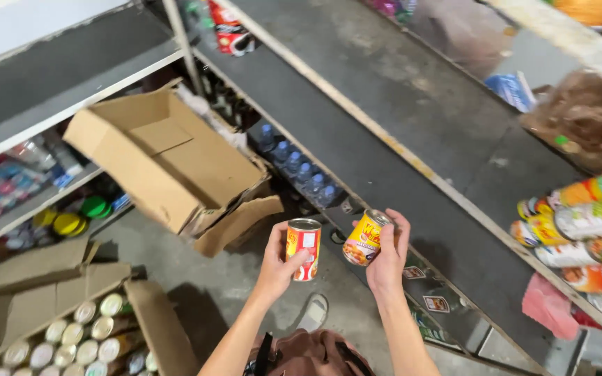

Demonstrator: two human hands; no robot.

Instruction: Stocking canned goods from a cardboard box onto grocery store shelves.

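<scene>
My left hand (279, 263) grips a red-labelled tin can (304, 248), held upright in front of me. Beside it my right hand (389, 255) holds a yellow-labelled can (365, 238), tilted with its top toward the shelf. The two cans are a little apart, just in front of the edge of a long grey shelf (384, 132). Down at the lower left an open cardboard box (144, 317) stands on the floor with several cans (78, 341) packed in rows.
An empty cardboard box (168, 160) lies tipped on the floor ahead. Stacked cans (587, 223) lie on their sides at the shelf's right end. Water bottles (301, 170) sit under the shelf. A second rack (43, 111) stands at the left. My sandalled foot (313, 311) is below.
</scene>
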